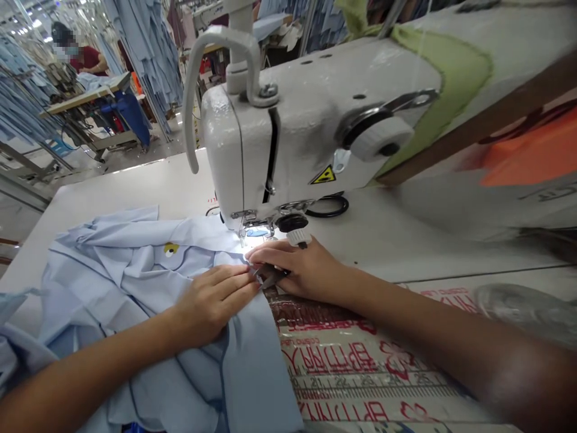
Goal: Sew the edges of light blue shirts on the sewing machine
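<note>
A light blue shirt (pixel 148 282) with a small yellow and white patch lies bunched across the sewing machine's bed. My left hand (pixel 219 297) rests on it, fingers stretched out flat and side by side, fingertips close to the needle area; its thumb is hidden. Just right of it, my right hand (pixel 300 264) is closed around thread snips (pixel 270 276), whose dark blades point at the cloth. Its index finger and thumb reach to the fabric's edge below the presser foot. The sewing machine (pixel 288 132) stands over both hands, its lamp lighting the needle area.
A ruler strip (pixel 360 382) with red print runs along the table's front. A black cable loop (pixel 331 205) lies behind the machine head. An orange item (pixel 532 150) is at right. Farther back, a person (pixel 85 57) sits at another table near hanging blue garments (pixel 148 48).
</note>
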`<state>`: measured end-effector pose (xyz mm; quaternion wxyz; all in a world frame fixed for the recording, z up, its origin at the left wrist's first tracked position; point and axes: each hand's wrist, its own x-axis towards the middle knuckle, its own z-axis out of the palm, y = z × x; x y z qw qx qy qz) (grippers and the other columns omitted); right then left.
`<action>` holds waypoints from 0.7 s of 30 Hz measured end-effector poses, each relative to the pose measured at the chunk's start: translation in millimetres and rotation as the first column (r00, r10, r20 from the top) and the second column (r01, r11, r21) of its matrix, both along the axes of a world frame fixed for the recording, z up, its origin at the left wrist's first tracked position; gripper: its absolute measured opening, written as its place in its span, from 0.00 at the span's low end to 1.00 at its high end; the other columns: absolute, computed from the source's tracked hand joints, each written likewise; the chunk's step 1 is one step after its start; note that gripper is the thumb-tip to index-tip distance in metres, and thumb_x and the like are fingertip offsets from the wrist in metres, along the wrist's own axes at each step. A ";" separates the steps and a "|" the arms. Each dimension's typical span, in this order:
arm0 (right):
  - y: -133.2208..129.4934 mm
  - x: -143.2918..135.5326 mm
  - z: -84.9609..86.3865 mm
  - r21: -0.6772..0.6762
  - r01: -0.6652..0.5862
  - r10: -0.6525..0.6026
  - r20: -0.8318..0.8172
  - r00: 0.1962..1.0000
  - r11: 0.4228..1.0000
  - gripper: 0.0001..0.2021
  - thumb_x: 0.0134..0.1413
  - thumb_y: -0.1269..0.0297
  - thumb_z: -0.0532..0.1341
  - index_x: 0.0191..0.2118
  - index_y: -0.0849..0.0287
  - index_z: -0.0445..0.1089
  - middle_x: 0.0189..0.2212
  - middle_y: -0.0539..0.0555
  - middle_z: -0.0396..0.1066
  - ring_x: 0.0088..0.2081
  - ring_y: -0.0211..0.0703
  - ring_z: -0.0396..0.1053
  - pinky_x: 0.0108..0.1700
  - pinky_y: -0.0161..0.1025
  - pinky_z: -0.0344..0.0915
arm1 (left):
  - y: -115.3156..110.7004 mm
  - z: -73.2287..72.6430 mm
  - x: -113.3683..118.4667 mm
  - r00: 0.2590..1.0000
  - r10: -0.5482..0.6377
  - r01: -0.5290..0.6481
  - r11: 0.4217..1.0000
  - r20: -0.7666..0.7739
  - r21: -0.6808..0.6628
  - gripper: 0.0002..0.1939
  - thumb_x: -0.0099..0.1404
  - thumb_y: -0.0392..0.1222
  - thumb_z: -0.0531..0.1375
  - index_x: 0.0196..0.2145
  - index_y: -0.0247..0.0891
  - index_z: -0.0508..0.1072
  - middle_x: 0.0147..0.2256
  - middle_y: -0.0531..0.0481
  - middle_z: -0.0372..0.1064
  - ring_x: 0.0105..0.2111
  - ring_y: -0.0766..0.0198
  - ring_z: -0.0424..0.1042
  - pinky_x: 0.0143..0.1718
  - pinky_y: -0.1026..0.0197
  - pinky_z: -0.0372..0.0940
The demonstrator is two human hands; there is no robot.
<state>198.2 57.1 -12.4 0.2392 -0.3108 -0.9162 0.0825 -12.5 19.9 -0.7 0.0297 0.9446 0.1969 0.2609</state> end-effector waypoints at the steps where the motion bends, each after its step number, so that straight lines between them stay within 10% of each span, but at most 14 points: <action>1: -1.9 0.3 -0.1 0.042 -0.030 0.030 -0.002 1.000 0.999 0.14 0.45 0.73 0.52 0.38 0.57 0.69 0.34 0.52 0.73 0.33 0.39 0.69 0.31 0.34 0.59 | -2.9 -1.5 0.4 1.000 0.008 -0.008 1.000 -0.018 0.017 0.13 0.67 0.31 0.46 0.46 0.27 0.66 0.44 0.37 0.69 0.52 0.56 0.63 0.47 0.53 0.68; 12: -14.7 -5.2 14.3 0.005 0.015 -0.016 0.268 0.963 1.000 0.16 0.43 0.74 0.51 0.40 0.63 0.66 0.45 0.58 0.70 0.35 0.43 0.70 0.24 0.37 0.58 | -8.2 -14.1 8.5 0.979 0.192 -0.181 0.972 -0.066 0.149 0.14 0.64 0.28 0.48 0.47 0.24 0.66 0.47 0.34 0.66 0.52 0.51 0.62 0.49 0.50 0.66; 21: -23.5 -5.1 10.9 0.006 -0.047 0.043 0.296 0.954 0.999 0.13 0.54 0.73 0.48 0.40 0.64 0.66 0.51 0.62 0.64 0.35 0.43 0.70 0.30 0.38 0.63 | 9.2 -9.4 10.0 0.923 0.357 -0.367 0.929 -0.147 -0.051 0.24 0.56 0.29 0.48 0.52 0.26 0.59 0.51 0.33 0.59 0.56 0.49 0.54 0.55 0.43 0.55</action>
